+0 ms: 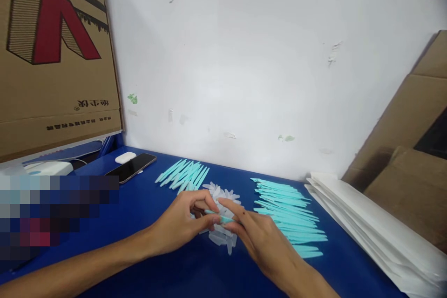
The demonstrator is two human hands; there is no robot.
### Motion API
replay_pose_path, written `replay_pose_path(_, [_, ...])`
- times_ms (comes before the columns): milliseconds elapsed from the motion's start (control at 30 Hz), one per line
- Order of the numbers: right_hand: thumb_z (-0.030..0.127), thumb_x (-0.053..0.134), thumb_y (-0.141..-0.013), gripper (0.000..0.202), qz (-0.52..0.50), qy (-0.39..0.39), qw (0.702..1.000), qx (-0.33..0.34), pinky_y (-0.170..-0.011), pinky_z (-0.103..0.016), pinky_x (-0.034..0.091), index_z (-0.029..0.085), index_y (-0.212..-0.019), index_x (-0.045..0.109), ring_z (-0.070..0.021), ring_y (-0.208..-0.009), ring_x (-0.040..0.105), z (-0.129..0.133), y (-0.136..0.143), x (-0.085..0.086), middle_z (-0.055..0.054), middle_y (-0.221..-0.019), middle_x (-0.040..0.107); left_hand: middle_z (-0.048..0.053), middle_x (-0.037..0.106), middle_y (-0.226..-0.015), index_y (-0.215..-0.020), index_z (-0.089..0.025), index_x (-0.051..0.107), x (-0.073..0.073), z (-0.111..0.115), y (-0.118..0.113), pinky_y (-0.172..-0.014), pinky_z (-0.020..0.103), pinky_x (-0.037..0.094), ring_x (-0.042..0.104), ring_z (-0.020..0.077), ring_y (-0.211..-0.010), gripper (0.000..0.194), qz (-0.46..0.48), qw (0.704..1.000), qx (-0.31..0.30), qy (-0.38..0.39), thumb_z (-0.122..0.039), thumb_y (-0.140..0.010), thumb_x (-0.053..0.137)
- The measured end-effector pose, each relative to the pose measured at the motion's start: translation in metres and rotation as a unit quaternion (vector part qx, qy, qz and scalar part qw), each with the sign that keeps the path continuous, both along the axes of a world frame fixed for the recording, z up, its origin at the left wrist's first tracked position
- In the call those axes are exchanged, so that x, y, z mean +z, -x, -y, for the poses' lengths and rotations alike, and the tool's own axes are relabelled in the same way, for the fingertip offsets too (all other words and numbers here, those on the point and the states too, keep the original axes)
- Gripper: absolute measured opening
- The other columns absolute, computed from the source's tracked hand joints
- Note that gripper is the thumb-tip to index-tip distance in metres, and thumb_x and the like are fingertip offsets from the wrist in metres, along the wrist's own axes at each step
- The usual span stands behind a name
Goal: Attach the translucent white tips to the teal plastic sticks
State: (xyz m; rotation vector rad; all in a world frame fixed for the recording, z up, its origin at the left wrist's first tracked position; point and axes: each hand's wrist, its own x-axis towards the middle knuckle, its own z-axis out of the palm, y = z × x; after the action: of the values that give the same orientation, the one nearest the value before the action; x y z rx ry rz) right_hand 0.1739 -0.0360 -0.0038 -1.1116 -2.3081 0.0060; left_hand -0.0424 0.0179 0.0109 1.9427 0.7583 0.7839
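Note:
Both hands meet over a heap of small frosted clear sleeves (219, 238), shaped like slim caps. Between them is a slim turquoise stick (226, 220) that looks like an eyebrow razor. My left hand (181, 216) pinches it between thumb and fingers. My right hand (258, 233) is closed around its other end, and the fingers hide part of it. A pile of similar turquoise sticks (289, 212) lies to the right, beside my right hand. Beyond my left hand lies a smaller turquoise pile (183, 174), whose near ends look paler.
A dark phone (134, 167) and a white rounded case (125, 157) lie at the back left of the blue table (139, 284). A printed cardboard box (59, 79) stands left. Stacked white sheets or bags (370, 228) and brown cardboard (408, 172) line the right. A white wall (226, 65) closes off the back.

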Motion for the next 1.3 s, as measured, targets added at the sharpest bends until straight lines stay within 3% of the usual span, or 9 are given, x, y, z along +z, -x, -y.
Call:
replay_pose_path(133, [0.029, 0.043, -0.105, 0.038, 0.069, -0.074, 0.994, -0.030, -0.063, -0.025, 0.046, 0.026, -0.142, 0.042, -0.0175, -0.078, 0.069, -0.005, -0.012, 0.011, -0.004, -0.097, 0.073, 0.003, 0.075, -0.086, -0.111, -0.023, 0.072, 0.005, -0.002, 0.005, -0.065, 0.026, 0.048, 0.065, 0.0152, -0.068, 0.025, -0.083, 0.975, -0.002, -0.204, -0.032, -0.099, 0.053])
replay_pose_path(233, [0.020, 0.038, -0.103, 0.028, 0.019, -0.148, 0.983, -0.109, -0.067, -0.027, 0.045, 0.021, -0.124, 0.055, -0.0171, -0.083, 0.066, -0.010, -0.033, 0.022, -0.007, -0.104, 0.070, 0.006, 0.075, -0.093, -0.112, -0.020, 0.072, 0.005, -0.022, 0.015, -0.068, 0.027, 0.049, 0.066, 0.0171, -0.076, 0.028, -0.083, 0.952, 0.080, -0.283, -0.030, -0.101, 0.049])
replay_pose_path(333, [0.019, 0.037, -0.099, 0.023, -0.036, -0.156, 0.972, -0.172, -0.061, -0.027, 0.041, 0.020, -0.095, 0.059, -0.0139, -0.065, 0.058, -0.014, -0.053, 0.028, -0.004, -0.090, 0.066, 0.010, 0.075, -0.099, -0.113, -0.016, 0.072, 0.004, -0.050, 0.030, -0.076, 0.032, 0.050, 0.067, 0.0228, -0.089, 0.032, -0.146, 0.897, 0.171, -0.380, -0.031, -0.101, 0.047])
replay_pose_path(467, [0.022, 0.039, -0.097, 0.021, -0.036, -0.132, 0.970, -0.201, -0.054, -0.028, 0.036, 0.021, -0.089, 0.059, -0.0091, -0.047, 0.045, -0.020, -0.060, 0.023, 0.000, -0.087, 0.065, 0.014, 0.072, -0.099, -0.111, -0.014, 0.071, 0.005, -0.076, 0.047, -0.066, 0.033, 0.047, 0.066, 0.0294, -0.094, 0.034, -0.300, 0.824, 0.274, -0.395, -0.029, -0.100, 0.043])
replay_pose_path(600, [0.023, 0.043, -0.096, 0.021, -0.018, -0.128, 0.971, -0.199, -0.053, -0.027, 0.038, 0.021, -0.093, 0.064, -0.0061, -0.043, 0.044, -0.022, -0.056, 0.017, -0.001, -0.095, 0.067, 0.013, 0.069, -0.085, -0.099, -0.015, 0.068, 0.004, -0.079, 0.048, -0.060, 0.029, 0.041, 0.064, 0.0294, -0.090, 0.028, -0.408, 0.783, 0.295, -0.365, -0.022, -0.097, 0.041])
replay_pose_path(900, [0.031, 0.050, -0.099, 0.028, 0.037, -0.232, 0.949, -0.211, -0.047, -0.023, 0.035, 0.025, -0.094, 0.077, -0.0062, -0.045, 0.050, -0.027, -0.062, 0.019, -0.002, -0.097, 0.072, 0.014, 0.069, -0.092, -0.090, -0.014, 0.065, -0.005, -0.072, 0.042, -0.057, 0.028, 0.040, 0.058, 0.0301, -0.094, 0.021, -0.435, 0.786, 0.268, -0.349, -0.023, -0.095, 0.047])
replay_pose_path(1000, [0.035, 0.048, -0.101, 0.033, 0.048, -0.229, 0.947, -0.221, -0.046, -0.023, 0.034, 0.025, -0.092, 0.077, -0.0066, -0.046, 0.052, -0.029, -0.067, 0.018, -0.003, -0.097, 0.073, 0.013, 0.069, -0.095, -0.093, -0.015, 0.066, -0.003, -0.068, 0.039, -0.059, 0.030, 0.041, 0.057, 0.0299, -0.096, 0.028, -0.401, 0.810, 0.243, -0.353, -0.028, -0.098, 0.042])
replay_pose_path(1167, [0.037, 0.043, -0.103, 0.036, 0.083, -0.162, 0.952, -0.246, -0.048, -0.025, 0.040, 0.025, -0.097, 0.076, -0.0119, -0.056, 0.064, -0.033, -0.080, 0.019, -0.004, -0.098, 0.074, 0.007, 0.070, -0.093, -0.092, -0.019, 0.069, 0.003, -0.055, 0.033, -0.079, 0.035, 0.045, 0.058, 0.0234, -0.089, 0.031, -0.293, 0.888, 0.099, -0.339, -0.033, -0.100, 0.042])
replay_pose_path(1300, [0.033, 0.047, -0.100, 0.030, 0.152, -0.061, 0.961, -0.223, -0.054, -0.026, 0.046, 0.026, -0.095, 0.076, -0.0196, -0.076, 0.072, -0.038, -0.095, 0.020, -0.004, -0.095, 0.074, 0.005, 0.069, -0.093, -0.097, -0.023, 0.071, 0.003, -0.049, 0.032, -0.086, 0.036, 0.042, 0.059, 0.0225, -0.091, 0.023, -0.291, 0.905, 0.000, -0.311, -0.034, -0.099, 0.050])
